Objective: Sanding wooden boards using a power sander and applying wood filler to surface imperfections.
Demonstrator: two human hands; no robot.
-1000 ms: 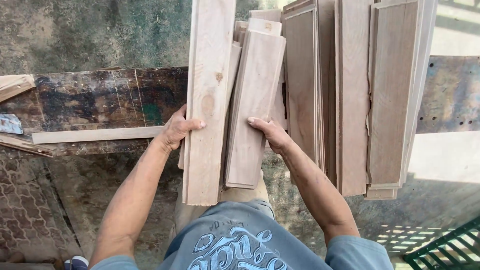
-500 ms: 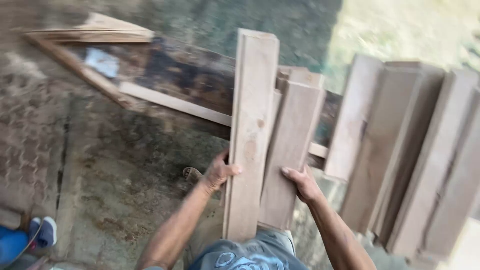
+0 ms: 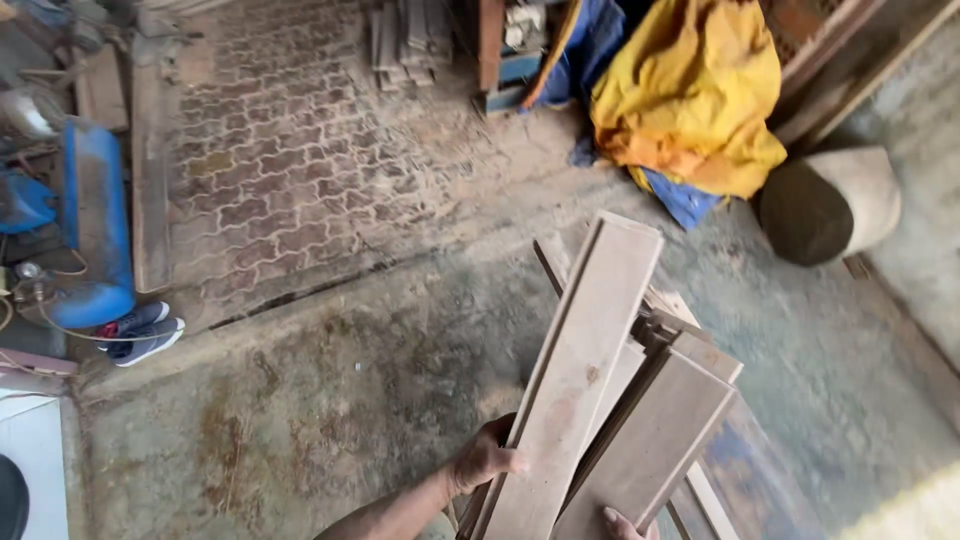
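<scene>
I hold a bundle of several pale wooden planks (image 3: 590, 380) that slants up to the right at the lower middle of the head view. My left hand (image 3: 485, 458) grips the left edge of the longest plank, thumb on its face. Only the fingertips of my right hand (image 3: 625, 524) show at the bottom edge, pressed on the lower end of a shorter plank (image 3: 655, 450).
Stained concrete floor (image 3: 300, 420) lies below, with patterned paving (image 3: 280, 170) beyond. A blue machine (image 3: 95, 220) and a pair of shoes (image 3: 140, 332) sit at the left. A yellow and blue cloth heap (image 3: 685, 95), a round block (image 3: 830, 205) and stacked boards (image 3: 405, 40) lie at the back.
I have lifted the planks off the dark bench and turned away; the bench and the remaining stack are out of view, and the open workshop floor now fills the view.
</scene>
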